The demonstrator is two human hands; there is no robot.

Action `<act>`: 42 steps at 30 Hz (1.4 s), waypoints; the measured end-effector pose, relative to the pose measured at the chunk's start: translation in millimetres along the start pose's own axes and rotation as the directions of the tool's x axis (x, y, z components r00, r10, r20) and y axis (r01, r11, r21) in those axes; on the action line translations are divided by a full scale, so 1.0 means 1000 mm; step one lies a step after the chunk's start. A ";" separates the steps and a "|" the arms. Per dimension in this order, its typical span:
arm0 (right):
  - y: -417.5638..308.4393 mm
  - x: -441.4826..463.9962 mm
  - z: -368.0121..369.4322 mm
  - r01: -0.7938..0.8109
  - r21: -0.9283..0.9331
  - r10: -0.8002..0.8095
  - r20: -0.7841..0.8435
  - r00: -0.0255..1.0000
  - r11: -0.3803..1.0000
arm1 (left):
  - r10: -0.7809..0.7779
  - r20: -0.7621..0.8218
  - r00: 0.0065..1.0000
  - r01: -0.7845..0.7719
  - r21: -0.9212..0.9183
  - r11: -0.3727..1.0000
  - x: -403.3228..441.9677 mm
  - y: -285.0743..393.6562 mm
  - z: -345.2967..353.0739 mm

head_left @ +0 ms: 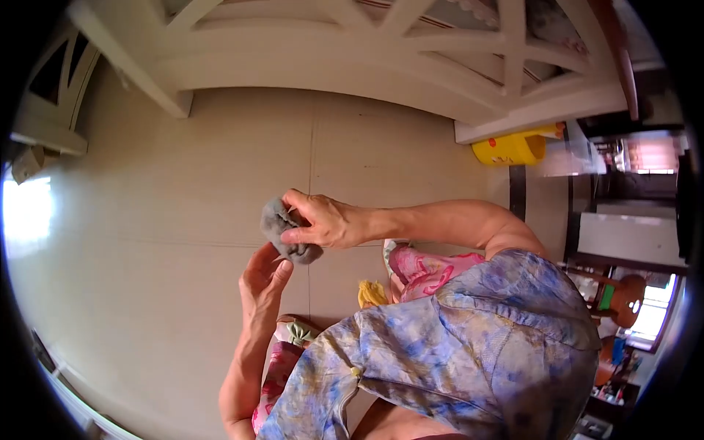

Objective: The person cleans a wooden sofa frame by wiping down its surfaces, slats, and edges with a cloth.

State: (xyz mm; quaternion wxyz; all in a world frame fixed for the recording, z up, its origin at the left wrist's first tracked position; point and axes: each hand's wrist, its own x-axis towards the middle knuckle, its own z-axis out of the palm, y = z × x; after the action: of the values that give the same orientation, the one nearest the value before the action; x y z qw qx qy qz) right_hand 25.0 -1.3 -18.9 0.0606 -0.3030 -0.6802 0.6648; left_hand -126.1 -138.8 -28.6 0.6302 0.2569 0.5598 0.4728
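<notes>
A bunched grey cloth [277, 224] is held up over the tiled floor. My right hand [326, 222] grips it from the right, fingers and thumb wrapped around its upper part. At the cloth's lower left edge is my left hand [264, 280], its thumb and fingers closing on what looks like a thin bit of the cloth. Below the hands, my two shoes show on the floor, one with a pale green bow [299, 334]. Between my legs lies a yellow cloth-like thing [372, 293], partly hidden.
White wooden furniture with crossed slats [330, 66] spans the top. A yellow plastic container [510, 149] is beside its right leg. A wooden chair [627, 301] stands far right. Beige tiles [183, 183] cover the floor, and a white rail [81, 403] runs at lower left.
</notes>
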 end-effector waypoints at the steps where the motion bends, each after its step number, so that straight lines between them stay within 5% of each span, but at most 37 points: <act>1: -0.002 -0.006 -0.003 0.032 -0.063 -0.038 -0.083 0.996 0.997 | -0.004 0.000 1.000 0.004 -0.037 0.999 0.000 0.014 0.010; 5: 0.003 -0.027 -0.014 0.147 0.176 -0.104 -0.233 0.967 0.973 | -0.161 0.077 0.984 0.163 -0.023 0.986 0.015 0.031 0.025; 8: 0.006 -0.044 -0.029 0.112 0.350 -0.009 -0.283 0.959 0.930 | -0.097 0.155 0.983 0.102 -0.025 0.994 0.027 0.039 0.046; 10: 0.006 -0.056 -0.042 -0.114 0.672 0.292 -0.159 0.943 0.732 | -0.086 0.190 0.978 0.092 -0.025 0.995 0.033 0.049 0.062; 12: 0.023 -0.059 -0.041 0.007 0.724 0.200 -0.200 0.959 0.690 | -0.083 0.221 0.972 0.092 -0.031 0.995 0.038 0.048 0.076; 14: 0.014 -0.071 -0.041 0.062 0.862 0.187 -0.179 0.966 0.504 | -0.091 0.260 0.961 0.098 -0.012 0.995 0.045 0.035 0.087; 18: 0.057 -0.098 -0.061 -0.067 0.707 0.193 -0.099 0.976 0.704 | -0.277 0.395 0.876 0.173 0.280 0.944 0.045 0.033 0.113; 19: 0.072 -0.105 -0.060 0.004 0.533 0.171 -0.278 0.945 0.846 | -0.255 0.444 0.859 0.159 0.241 0.957 0.043 0.032 0.120; 20: 0.087 -0.114 -0.062 0.000 0.536 0.176 -0.277 0.945 0.844 | -0.259 0.445 0.857 0.165 0.241 0.957 0.044 0.026 0.119; 22: 0.114 -0.138 -0.069 0.080 0.587 0.243 -0.450 0.860 0.806 | -0.306 0.436 0.846 0.106 0.425 0.899 0.048 0.004 0.109; 24: 0.130 -0.164 -0.086 0.038 0.479 0.309 -0.623 0.718 0.877 | -0.278 0.435 0.856 0.061 0.449 0.891 0.048 -0.012 0.096; 26: 0.133 -0.189 -0.112 -0.096 0.566 0.515 -0.649 0.560 0.818 | -0.261 0.336 0.905 0.077 0.475 0.877 0.049 -0.017 0.088; 28: 0.169 -0.203 -0.132 0.188 0.647 0.564 -0.747 0.352 0.739 | -0.266 0.333 0.905 0.086 0.468 0.880 0.050 -0.024 0.078; 30: 0.183 -0.222 -0.162 0.308 0.672 0.651 -0.736 0.183 0.673 | -0.265 0.329 0.907 0.089 0.463 0.882 0.051 -0.026 0.073; 33: 0.173 -0.248 -0.197 0.428 0.617 0.626 -0.767 0.140 0.661 | -0.317 0.282 0.906 0.143 0.502 0.853 0.049 -0.015 0.081; 35: 0.173 -0.256 -0.215 0.451 0.309 0.414 -0.898 -0.152 0.837 | -0.315 0.302 0.900 0.128 0.506 0.853 0.049 -0.014 0.083; 37: 0.150 -0.258 -0.232 0.284 -0.069 0.074 -0.881 -0.467 0.956 | -0.327 0.305 0.894 0.140 0.504 0.853 0.047 -0.010 0.087; 39: 0.072 -0.273 -0.245 -0.047 -0.332 -0.304 -0.785 -0.539 0.942 | -0.310 0.322 0.894 0.121 0.495 0.861 0.047 -0.005 0.087; 40: 0.058 -0.278 -0.256 -0.040 -0.343 -0.307 -0.777 -0.549 0.939 | -0.321 0.321 0.891 0.138 0.482 0.865 0.045 -0.001 0.088; 42: 0.041 -0.285 -0.279 -0.416 -0.468 -0.624 -0.525 -0.578 0.780 | -0.290 0.326 0.900 0.093 0.506 0.857 0.046 0.014 0.095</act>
State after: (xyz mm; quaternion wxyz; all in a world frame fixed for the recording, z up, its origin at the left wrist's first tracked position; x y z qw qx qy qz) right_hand 404.6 97.7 64.4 0.6259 -0.6052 -0.4276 -0.2433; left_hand -44.1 -72.8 -14.8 0.6903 0.4353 0.5450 0.1923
